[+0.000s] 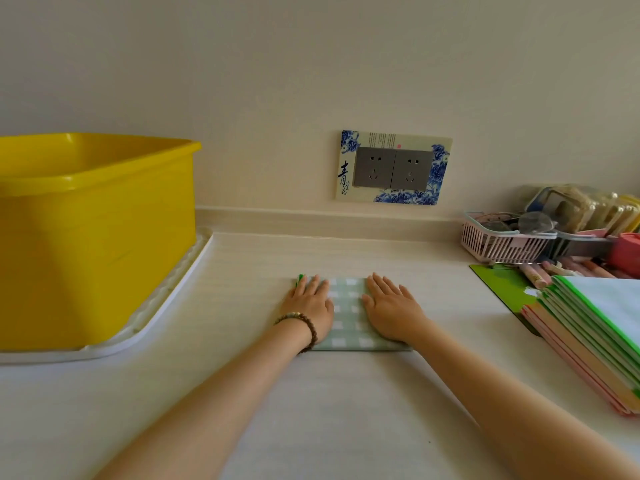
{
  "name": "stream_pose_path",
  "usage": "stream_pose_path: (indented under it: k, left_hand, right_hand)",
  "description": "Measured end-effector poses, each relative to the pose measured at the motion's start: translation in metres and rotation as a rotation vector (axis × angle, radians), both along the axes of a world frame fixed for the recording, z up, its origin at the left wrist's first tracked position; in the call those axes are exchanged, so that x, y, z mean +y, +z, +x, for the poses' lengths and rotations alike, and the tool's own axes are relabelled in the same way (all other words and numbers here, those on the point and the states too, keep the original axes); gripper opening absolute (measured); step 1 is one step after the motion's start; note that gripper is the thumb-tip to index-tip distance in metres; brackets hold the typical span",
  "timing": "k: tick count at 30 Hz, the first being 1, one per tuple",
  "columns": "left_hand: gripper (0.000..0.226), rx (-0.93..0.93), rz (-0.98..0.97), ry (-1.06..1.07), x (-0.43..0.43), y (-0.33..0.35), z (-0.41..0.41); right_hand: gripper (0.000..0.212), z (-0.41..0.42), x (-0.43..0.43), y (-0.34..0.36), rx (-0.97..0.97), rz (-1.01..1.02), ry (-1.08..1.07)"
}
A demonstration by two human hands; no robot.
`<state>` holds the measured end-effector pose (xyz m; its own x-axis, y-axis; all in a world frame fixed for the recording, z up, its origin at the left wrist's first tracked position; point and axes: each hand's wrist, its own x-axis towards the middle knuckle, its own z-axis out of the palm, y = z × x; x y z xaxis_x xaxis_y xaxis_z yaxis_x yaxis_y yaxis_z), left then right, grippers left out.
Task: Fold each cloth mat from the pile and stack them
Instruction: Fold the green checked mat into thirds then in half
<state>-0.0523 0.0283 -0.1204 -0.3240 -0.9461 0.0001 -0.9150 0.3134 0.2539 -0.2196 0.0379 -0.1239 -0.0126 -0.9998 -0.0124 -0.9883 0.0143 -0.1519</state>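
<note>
Green-checked cloth mat folded small, mid-desk toward back edge. Pinned under left hand and right hand, both flat, fingers straight; probably pressing crease so fold holds. Pile of mats at right edge, within reach.

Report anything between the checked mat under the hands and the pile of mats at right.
Nothing stands in the way: only bare table and a flat green board lie between the checked mat and the pile of mats. Left hand and right hand press flat on it.
</note>
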Motion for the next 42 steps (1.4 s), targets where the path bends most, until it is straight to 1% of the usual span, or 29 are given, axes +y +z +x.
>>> stream_pose_path:
  k: [7,10,13,16,19,25,29,32,33,34,35,37,38,40,42]
  left_hand:
    - [0.053,0.018,-0.007,-0.044,0.035,-0.004,0.030]
    - [0.054,0.023,-0.019,-0.056,0.044,-0.005,0.038]
    - [0.054,-0.005,-0.024,-0.050,0.043,-0.004,0.036]
    - [0.054,-0.025,-0.024,-0.045,0.044,-0.005,0.036]
    - [0.054,-0.031,-0.019,-0.035,0.045,-0.004,0.036]
    - [0.059,-0.035,0.017,-0.031,0.047,-0.001,0.035]
    - [0.060,-0.039,0.039,-0.022,0.049,0.000,0.035]
    - [0.067,0.022,0.034,0.075,0.051,0.003,0.034]
    - [0.070,0.078,0.054,0.123,0.052,0.005,0.034]
    - [0.073,0.150,0.079,0.155,0.051,0.007,0.034]
    - [0.076,0.227,0.106,0.167,0.049,0.008,0.033]
    - [0.083,0.373,0.156,0.167,0.047,0.009,0.030]
    - [0.083,0.475,0.189,0.175,0.047,0.011,0.029]
    - [0.075,0.679,0.274,0.180,0.050,0.015,0.023]
    - [0.074,0.822,0.328,0.170,0.055,0.019,0.017]
  right_hand:
    - [0.056,-0.001,0.005,0.004,-0.012,0.024,0.003]
    - [0.054,0.013,0.012,0.009,-0.038,-0.034,-0.014]
    - [0.051,0.051,0.028,0.008,-0.103,-0.077,0.075]
    - [0.051,0.073,0.042,0.001,-0.087,-0.079,0.154]
    - [0.055,0.063,0.047,-0.001,-0.074,-0.048,0.140]
    - [0.072,0.017,0.061,0.003,-0.005,-0.027,0.045]
    - [0.073,-0.004,0.073,0.005,-0.039,-0.009,-0.002]
    - [0.073,-0.013,0.076,0.008,-0.085,0.035,-0.036]
    - [0.072,-0.014,0.076,0.011,-0.134,0.042,-0.047]
    - [0.072,-0.014,0.076,0.015,-0.226,0.042,-0.062]
    - [0.072,-0.014,0.075,0.018,-0.362,0.037,-0.078]
    - [0.075,-0.014,0.075,0.023,-0.695,0.040,-0.121]
    - [0.079,-0.015,0.074,0.026,-0.837,0.052,-0.153]
    - [0.084,-0.021,0.073,0.032,-1.046,0.061,-0.235]
    - [0.081,-0.027,0.072,0.039,-1.253,0.036,-0.337]
